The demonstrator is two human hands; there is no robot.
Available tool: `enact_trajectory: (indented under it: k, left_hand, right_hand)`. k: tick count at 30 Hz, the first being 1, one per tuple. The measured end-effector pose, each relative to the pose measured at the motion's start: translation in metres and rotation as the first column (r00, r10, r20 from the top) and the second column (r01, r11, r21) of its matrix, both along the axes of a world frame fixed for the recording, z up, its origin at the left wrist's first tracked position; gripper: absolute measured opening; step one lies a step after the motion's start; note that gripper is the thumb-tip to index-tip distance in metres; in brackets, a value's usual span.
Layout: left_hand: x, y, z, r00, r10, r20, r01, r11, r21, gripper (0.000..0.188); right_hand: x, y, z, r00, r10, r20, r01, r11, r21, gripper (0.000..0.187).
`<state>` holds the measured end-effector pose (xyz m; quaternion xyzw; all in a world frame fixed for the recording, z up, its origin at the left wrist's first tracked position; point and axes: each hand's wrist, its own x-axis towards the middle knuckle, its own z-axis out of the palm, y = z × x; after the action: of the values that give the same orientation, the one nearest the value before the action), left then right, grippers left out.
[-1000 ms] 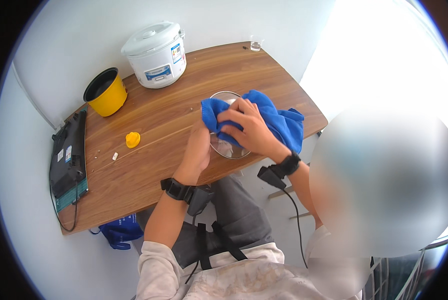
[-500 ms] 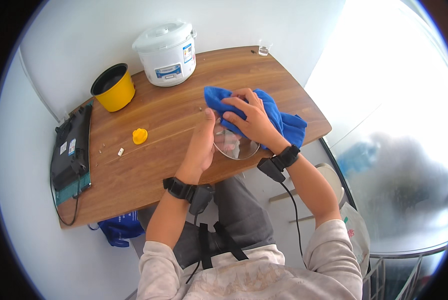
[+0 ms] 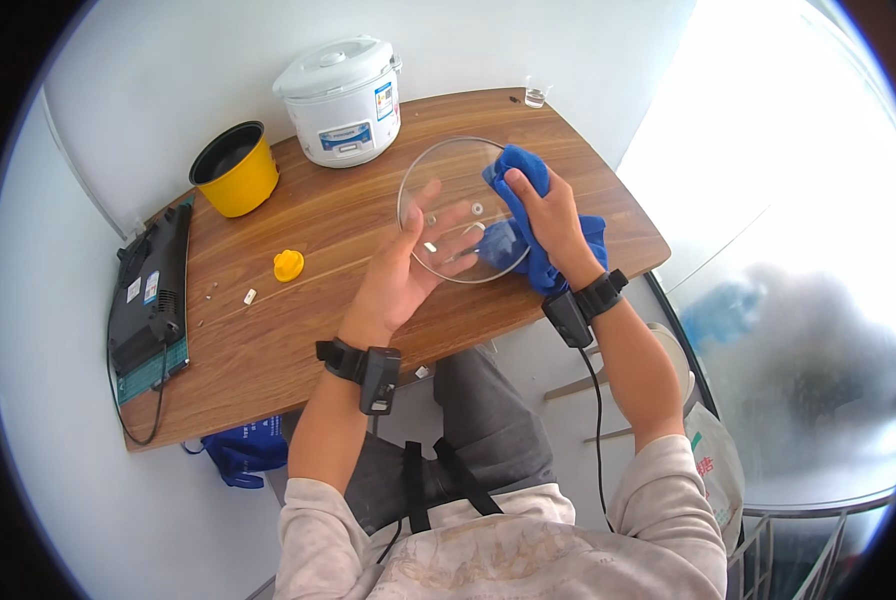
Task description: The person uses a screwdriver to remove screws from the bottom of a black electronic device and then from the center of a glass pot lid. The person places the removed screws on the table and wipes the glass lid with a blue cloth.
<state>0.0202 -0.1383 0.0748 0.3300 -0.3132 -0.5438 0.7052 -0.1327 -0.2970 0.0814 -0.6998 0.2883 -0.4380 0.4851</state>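
Observation:
A round clear glass lid (image 3: 463,170) with a thin rim is held up over the near part of the table. My left hand (image 3: 418,255) supports it at the lower left, with the spread fingers showing through the glass and the thumb by the rim. On the right side of the lid, my right hand (image 3: 556,215) grips a bunched blue cloth (image 3: 520,170) against the rim. The rest of the cloth hangs down behind the lid and beside the wrist. Small fittings show near the lid's middle.
At the back stand a white rice cooker (image 3: 340,105) and a yellow pot (image 3: 236,175) with a dark inside. A yellow knob-like piece (image 3: 288,265) and a small white piece (image 3: 250,297) lie left of my hands. A black appliance (image 3: 150,290) is at the left edge, a small clear cup (image 3: 535,95) at the far right.
The lid has tilted up to show its full face. The cloth has moved from its upper surface to the right rim with my right hand, and my left fingers are now spread beneath the glass.

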Motion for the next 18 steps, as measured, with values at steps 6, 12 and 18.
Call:
enact_trajectory:
  k: [6, 12, 18]
  left_hand:
    - [0.039, 0.008, 0.006, 0.977, -0.200, 0.075, 0.183, 0.964, 0.195, 0.043]
    - [0.030, 0.003, 0.022, 0.891, -0.106, 0.442, 0.016, 0.979, 0.203, 0.037]
    - [0.000, -0.003, 0.012, 0.923, 0.215, 0.321, -0.244, 0.968, 0.054, 0.037]
  right_hand:
    - [-0.013, 0.010, 0.009, 0.984, 0.082, -0.159, -0.104, 0.986, -0.133, 0.041]
    - [-0.005, 0.030, 0.023, 0.939, 0.176, -0.295, -0.245, 0.945, -0.217, 0.039]
    - [0.005, 0.030, 0.015, 0.999, -0.037, -0.032, 0.029, 0.973, -0.231, 0.038]
